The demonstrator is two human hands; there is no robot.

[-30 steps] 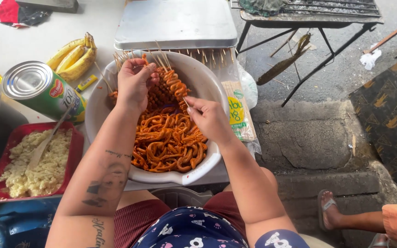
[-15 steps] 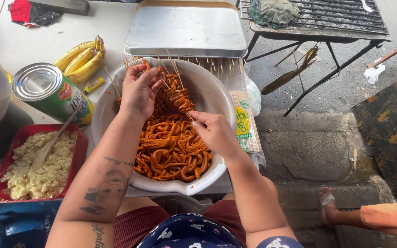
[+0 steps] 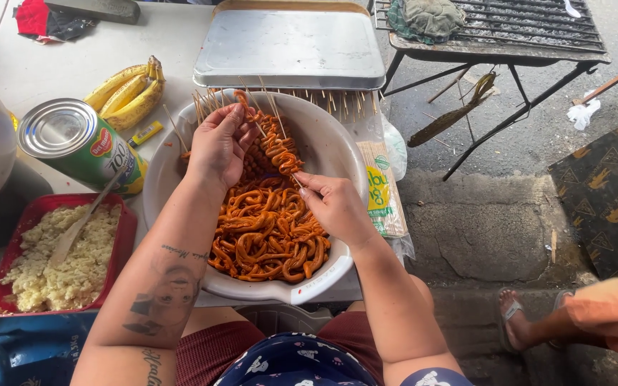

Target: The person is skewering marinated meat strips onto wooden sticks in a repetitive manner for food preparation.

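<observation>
White counter (image 3: 51, 64) across the left, carrying everything. On it, at the middle, a big white bowl (image 3: 323, 136), heaped with orange-red coiled meat strips (image 3: 266, 229). Beyond the bowl, a flat metal tray (image 3: 287, 46); left of it, a red tray of crumbly yellow-white mash (image 3: 59, 257), a large tin can (image 3: 73, 143) and a bunch of bananas (image 3: 126, 89). Over the bowl, left hand (image 3: 216, 146), grip pinched on the upper end of a thin wooden skewer (image 3: 275, 146) threaded with meat. Right hand (image 3: 337, 207), grip closed on the skewer's lower end.
</observation>
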